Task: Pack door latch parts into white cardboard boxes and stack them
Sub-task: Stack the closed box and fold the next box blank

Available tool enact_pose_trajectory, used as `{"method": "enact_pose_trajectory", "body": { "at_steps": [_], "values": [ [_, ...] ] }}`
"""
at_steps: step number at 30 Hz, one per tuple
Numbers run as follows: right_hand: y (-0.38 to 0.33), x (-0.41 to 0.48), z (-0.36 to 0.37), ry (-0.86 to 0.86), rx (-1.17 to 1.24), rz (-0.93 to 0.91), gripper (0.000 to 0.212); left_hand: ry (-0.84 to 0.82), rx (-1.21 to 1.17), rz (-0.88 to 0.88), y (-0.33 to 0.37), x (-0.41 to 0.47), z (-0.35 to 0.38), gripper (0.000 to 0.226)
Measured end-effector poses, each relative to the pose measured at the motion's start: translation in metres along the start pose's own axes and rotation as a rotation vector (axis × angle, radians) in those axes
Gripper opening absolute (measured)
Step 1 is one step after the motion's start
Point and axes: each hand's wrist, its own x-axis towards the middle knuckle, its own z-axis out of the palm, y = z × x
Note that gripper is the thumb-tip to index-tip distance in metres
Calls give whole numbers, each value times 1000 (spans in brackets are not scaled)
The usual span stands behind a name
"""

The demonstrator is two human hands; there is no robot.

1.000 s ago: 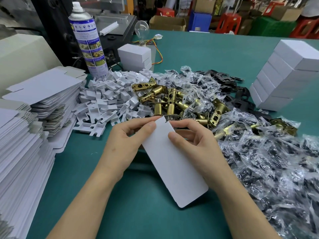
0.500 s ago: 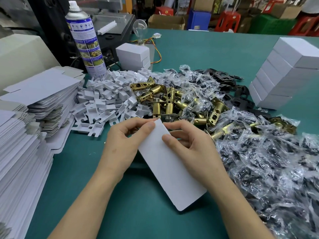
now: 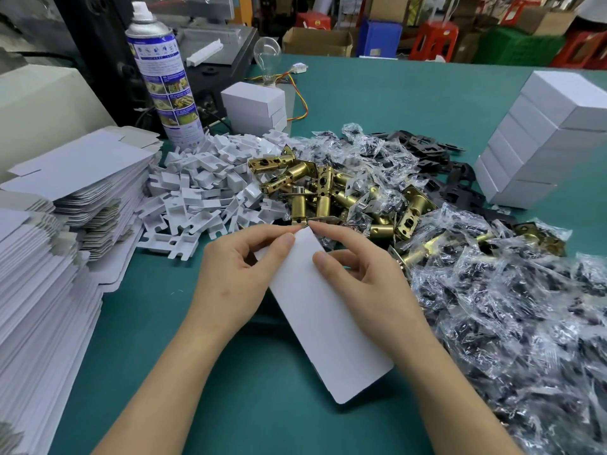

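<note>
Holding a flat-faced white cardboard box (image 3: 328,323) over the green table (image 3: 394,93), just on the near side of the pile of brass latches (image 3: 328,198), its far end almost touching the nearest latch and its long body slanting away from the pile toward the person. Left hand (image 3: 236,280) pinches the box's far end between thumb and forefinger, other fingers curled beneath. Right hand (image 3: 364,284) grips the same end from the other side: thumb pressed on the top face, forefinger at the far corner, remaining fingers tucked under. Whether the box's end flap is tucked in cannot be told. Left of the latch pile, touching it, a heap of white plastic pieces (image 3: 203,192); further left, tall stacks of flat box blanks (image 3: 65,192). Beyond the pile to the left, a spray can (image 3: 164,83) upright, a short stack of closed boxes (image 3: 254,106) and a light bulb (image 3: 267,57). Right of the pile, clear bags of small parts (image 3: 492,307) spread wide; black plates (image 3: 453,178) lie beyond them. Far right of the pile, a leaning stack of finished boxes (image 3: 538,139).
</note>
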Motion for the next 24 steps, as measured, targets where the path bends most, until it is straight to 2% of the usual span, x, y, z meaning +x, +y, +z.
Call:
{"method": "enact_pose_trajectory", "body": {
  "at_steps": [14, 19, 24],
  "values": [
    [3, 0, 0, 23, 27, 47, 37, -91, 120, 61, -1, -1, 1, 27],
    [5, 1, -5, 51, -3, 46, 26, -137, 113, 75, 1, -3, 4, 29],
    [6, 2, -5, 37, 1, 61, 24, -162, 86, 40, -1, -1, 3, 27]
  ]
}}
